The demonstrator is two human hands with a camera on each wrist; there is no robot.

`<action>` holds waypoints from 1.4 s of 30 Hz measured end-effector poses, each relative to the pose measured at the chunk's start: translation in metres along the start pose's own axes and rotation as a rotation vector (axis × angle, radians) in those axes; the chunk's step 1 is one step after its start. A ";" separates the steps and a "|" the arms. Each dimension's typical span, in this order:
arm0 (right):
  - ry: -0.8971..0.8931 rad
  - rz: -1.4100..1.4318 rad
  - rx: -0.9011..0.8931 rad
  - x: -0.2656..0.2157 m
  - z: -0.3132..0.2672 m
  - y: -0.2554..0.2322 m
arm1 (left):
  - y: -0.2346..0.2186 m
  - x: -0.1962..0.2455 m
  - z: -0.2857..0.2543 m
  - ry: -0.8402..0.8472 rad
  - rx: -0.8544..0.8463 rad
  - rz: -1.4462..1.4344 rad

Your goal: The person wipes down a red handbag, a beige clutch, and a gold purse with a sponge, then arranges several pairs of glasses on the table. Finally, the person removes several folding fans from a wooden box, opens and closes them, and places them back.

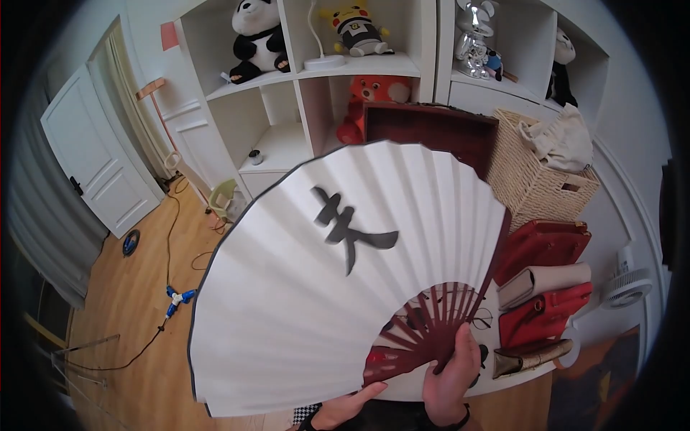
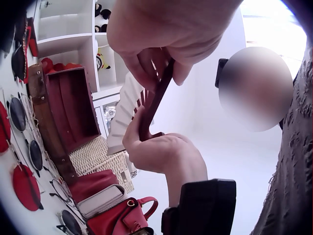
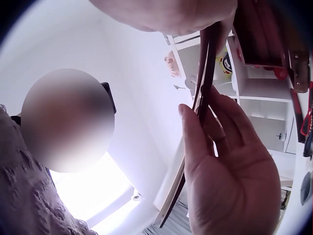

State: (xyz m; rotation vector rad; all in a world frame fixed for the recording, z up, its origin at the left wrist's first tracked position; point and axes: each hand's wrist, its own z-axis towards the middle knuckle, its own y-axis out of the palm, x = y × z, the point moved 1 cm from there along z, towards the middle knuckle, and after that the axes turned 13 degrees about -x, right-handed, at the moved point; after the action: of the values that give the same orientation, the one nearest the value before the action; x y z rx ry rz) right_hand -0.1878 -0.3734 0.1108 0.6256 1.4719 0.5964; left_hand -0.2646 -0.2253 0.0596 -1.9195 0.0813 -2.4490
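A large folding fan (image 1: 273,309) is spread wide in front of me, its white pleated leaf marked with a black brushed character. Dark red ribs (image 1: 442,312) converge at its lower right. My right hand (image 1: 454,377) grips the fan near the pivot, thumb lying along the dark red wood. At the lower edge, my left hand (image 1: 350,409) pinches the outer guard rib between thumb and fingers. From the right wrist view, the left hand (image 3: 234,171) has its thumb on one side of the guard and its fingers on the other.
Behind the fan stand a dark red open case (image 1: 431,133), a woven basket (image 1: 539,165) and white shelves with plush toys. Red handbags (image 1: 543,251) lie to the right. Several sunglasses (image 2: 34,154) rest on the white table. Cables (image 1: 169,244) run across the floor at left.
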 end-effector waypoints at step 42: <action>0.190 -0.041 -0.443 -0.008 -0.019 -0.028 | -0.034 -0.013 0.039 0.055 0.139 -0.512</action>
State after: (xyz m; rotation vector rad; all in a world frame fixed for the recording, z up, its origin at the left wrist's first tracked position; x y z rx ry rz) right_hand -0.2070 -0.3982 0.0966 0.1958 1.4596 0.9357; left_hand -0.2234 -0.1912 0.0583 -2.0067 -0.6390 -2.7067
